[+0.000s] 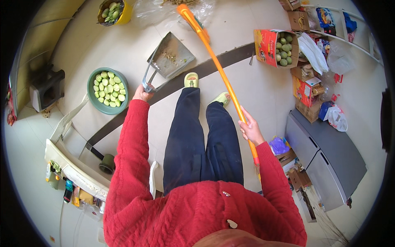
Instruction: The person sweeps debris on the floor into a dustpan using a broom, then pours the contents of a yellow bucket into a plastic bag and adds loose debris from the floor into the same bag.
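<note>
My left hand [143, 93] grips the handle of a grey metal dustpan [173, 55], whose pan holds dry plant scraps and bits of debris. In my right hand [251, 127] is the orange shaft of a broom [221, 69]. The broom's orange and green bristles [204, 31] are at the far end, to the right of the dustpan and beside a sheet of clear plastic [148, 14]. Dry stalks [180, 2] lie at the top edge of the view.
A green basin [89, 89] of cut green produce stands left of my left hand. Behind it are a yellow bucket [126, 14] and a dark stool [46, 89]. At right are a carton [266, 46] of round green fruit and a grey refrigerator [327, 160]. A white table [77, 173] is lower left.
</note>
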